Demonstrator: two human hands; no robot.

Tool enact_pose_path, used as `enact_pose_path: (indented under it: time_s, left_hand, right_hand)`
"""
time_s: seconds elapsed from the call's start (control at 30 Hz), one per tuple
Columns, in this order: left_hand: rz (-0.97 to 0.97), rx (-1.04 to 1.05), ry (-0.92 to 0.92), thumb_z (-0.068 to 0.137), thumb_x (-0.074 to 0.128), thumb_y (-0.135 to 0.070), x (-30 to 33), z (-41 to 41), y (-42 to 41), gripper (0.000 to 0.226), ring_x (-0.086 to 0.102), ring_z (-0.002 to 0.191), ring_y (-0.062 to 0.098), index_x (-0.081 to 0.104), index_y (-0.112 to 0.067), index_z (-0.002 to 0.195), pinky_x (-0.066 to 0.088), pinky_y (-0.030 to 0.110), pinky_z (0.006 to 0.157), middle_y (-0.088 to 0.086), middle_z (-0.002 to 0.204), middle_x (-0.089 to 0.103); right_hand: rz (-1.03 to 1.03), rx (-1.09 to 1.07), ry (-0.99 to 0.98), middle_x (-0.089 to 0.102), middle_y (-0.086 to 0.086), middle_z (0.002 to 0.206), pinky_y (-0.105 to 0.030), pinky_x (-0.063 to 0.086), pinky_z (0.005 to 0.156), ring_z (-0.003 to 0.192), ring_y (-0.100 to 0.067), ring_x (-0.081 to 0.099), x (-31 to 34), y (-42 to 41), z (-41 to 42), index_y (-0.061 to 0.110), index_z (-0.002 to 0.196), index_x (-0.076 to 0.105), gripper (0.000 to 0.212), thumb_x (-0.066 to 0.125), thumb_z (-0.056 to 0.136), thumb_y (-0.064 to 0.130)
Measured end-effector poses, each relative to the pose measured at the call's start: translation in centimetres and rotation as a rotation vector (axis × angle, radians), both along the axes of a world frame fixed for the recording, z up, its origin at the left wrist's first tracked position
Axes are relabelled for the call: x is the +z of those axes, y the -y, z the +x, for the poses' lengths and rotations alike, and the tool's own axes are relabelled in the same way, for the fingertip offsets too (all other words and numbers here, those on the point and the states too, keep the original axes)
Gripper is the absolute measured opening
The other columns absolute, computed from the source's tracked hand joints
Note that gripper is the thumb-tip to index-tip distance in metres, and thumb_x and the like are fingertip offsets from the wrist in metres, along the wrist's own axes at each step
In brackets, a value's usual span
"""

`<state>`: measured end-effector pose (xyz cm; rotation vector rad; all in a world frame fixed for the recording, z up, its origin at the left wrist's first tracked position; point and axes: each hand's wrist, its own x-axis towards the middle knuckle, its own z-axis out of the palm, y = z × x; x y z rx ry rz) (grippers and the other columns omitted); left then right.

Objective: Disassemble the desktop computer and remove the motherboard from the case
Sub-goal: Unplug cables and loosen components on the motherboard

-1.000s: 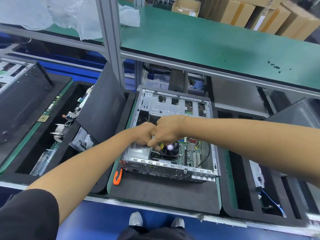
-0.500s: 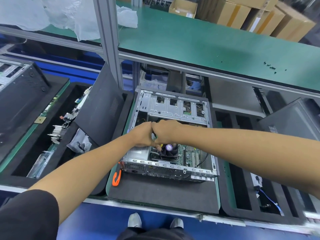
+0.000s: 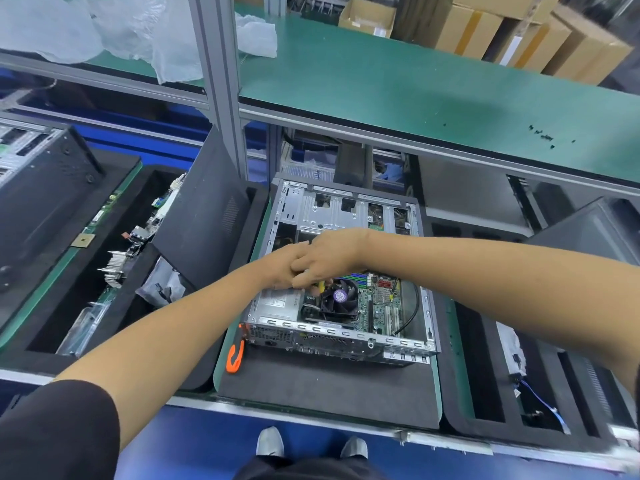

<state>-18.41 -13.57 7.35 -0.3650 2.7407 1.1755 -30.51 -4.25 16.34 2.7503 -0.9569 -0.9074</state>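
An open desktop case (image 3: 346, 336) lies on a black foam mat (image 3: 325, 386). Inside it I see the green motherboard (image 3: 381, 306), a black CPU fan (image 3: 339, 299) and a silver power supply (image 3: 277, 303). Both of my hands meet just above the fan's left side. My right hand (image 3: 329, 258) lies over the fingers of my left hand (image 3: 277, 268). Its curled fingertips pinch a small yellow-and-black piece (image 3: 320, 287), perhaps a wired connector. My left hand's fingers are hidden under the right.
An orange-handled tool (image 3: 234, 358) lies at the case's front left corner. A black side panel (image 3: 204, 220) leans left of the case. Foam trays hold removed parts on the left (image 3: 114, 265) and cables on the right (image 3: 519, 375). A metal post (image 3: 221, 81) and green shelf (image 3: 415, 81) stand above.
Both hands were clenched knuckle to knuckle over the case. Now my right hand has slid over the left and its fingers reach lower toward the fan.
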Motion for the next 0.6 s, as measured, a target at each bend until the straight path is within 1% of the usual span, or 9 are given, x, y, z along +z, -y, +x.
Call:
enact_pose_path:
  time_s: [0.07,0.13,0.23,0.3,0.37,0.4,0.47,0.53,0.6]
  left_hand:
    - [-0.062,0.041,0.007,0.067,0.090,-0.048,-0.6,-0.2,-0.4,0.068,0.056,0.114,0.016,0.065,-0.027,0.127,0.046,0.036,0.103,-0.006,0.128,0.062]
    - [-0.104,0.043,0.056,0.066,0.089,-0.049,-0.6,-0.6,-0.9,0.082,0.046,0.129,0.021,0.056,-0.022,0.136,0.033,0.034,0.114,-0.001,0.137,0.057]
    - [0.092,0.068,-0.033,0.058,0.099,-0.030,-1.0,-0.7,-1.0,0.070,0.058,0.113,0.019,0.065,-0.009,0.116,0.046,0.039,0.105,0.007,0.115,0.066]
    - [0.019,0.086,-0.057,0.054,0.098,-0.044,-1.2,-0.6,-1.0,0.065,0.054,0.120,0.019,0.069,-0.011,0.102,0.039,0.038,0.112,0.003,0.109,0.067]
    - [-0.123,0.053,-0.019,0.054,0.089,-0.064,-1.6,-0.6,-1.2,0.066,0.037,0.139,0.021,0.071,-0.022,0.101,0.022,0.036,0.122,-0.003,0.122,0.065]
    - [-0.138,0.048,-0.009,0.052,0.087,-0.069,-1.7,-0.7,-1.1,0.063,0.035,0.140,0.022,0.070,-0.029,0.099,0.024,0.037,0.121,-0.004,0.127,0.064]
    - [-0.055,0.063,-0.071,0.050,0.090,-0.067,-1.7,-0.5,-1.0,0.049,0.052,0.123,0.012,0.064,-0.042,0.083,0.041,0.037,0.107,-0.008,0.116,0.066]
    - [0.054,0.033,-0.126,0.051,0.095,-0.054,-1.4,-0.3,-0.7,0.042,0.060,0.099,0.001,0.065,-0.041,0.077,0.048,0.032,0.089,-0.013,0.096,0.070]
    - [0.073,-0.022,-0.094,0.056,0.095,-0.047,-1.1,-0.3,-0.5,0.037,0.064,0.088,0.006,0.068,-0.036,0.077,0.051,0.034,0.081,-0.009,0.087,0.071]
  right_hand:
    - [0.046,-0.095,0.075,0.053,-0.002,0.113,-0.030,0.033,0.054,0.085,-0.019,0.042,-0.4,-0.3,-0.1,0.016,0.126,0.044,0.042,0.064,0.091,0.007]
    - [0.083,-0.306,0.190,0.053,0.001,0.107,-0.027,0.024,0.049,0.082,-0.019,0.050,-0.6,-0.9,-0.1,0.018,0.119,0.046,0.034,0.065,0.092,0.022]
    - [0.035,-0.714,0.283,0.054,0.006,0.088,-0.029,0.029,0.049,0.064,-0.012,0.050,-0.6,-1.5,0.4,0.019,0.117,0.046,0.036,0.060,0.093,0.043]
    - [0.036,-0.999,0.260,0.056,0.006,0.076,-0.030,0.037,0.053,0.061,-0.012,0.053,-0.7,-1.6,0.8,0.013,0.120,0.053,0.042,0.058,0.093,0.046]
    - [0.139,-1.153,0.220,0.064,0.002,0.071,-0.029,0.043,0.055,0.058,-0.013,0.057,-0.7,-1.5,1.1,0.008,0.113,0.065,0.040,0.054,0.094,0.041]
    - [0.168,-1.159,0.198,0.067,0.001,0.074,-0.028,0.042,0.055,0.061,-0.014,0.058,-0.7,-1.4,1.2,0.009,0.112,0.067,0.037,0.054,0.095,0.039]
    - [0.152,-1.062,0.142,0.063,0.003,0.081,-0.029,0.034,0.053,0.067,-0.016,0.055,-0.3,-1.3,1.3,0.012,0.120,0.061,0.037,0.055,0.097,0.040]
    - [0.102,-0.895,0.112,0.052,0.005,0.071,-0.030,0.026,0.051,0.061,-0.013,0.047,0.2,-1.3,1.0,0.016,0.129,0.052,0.040,0.057,0.098,0.042]
    - [0.076,-0.679,0.061,0.046,0.004,0.065,-0.030,0.024,0.049,0.055,-0.013,0.042,0.5,-1.7,0.4,0.018,0.131,0.047,0.040,0.056,0.099,0.041]
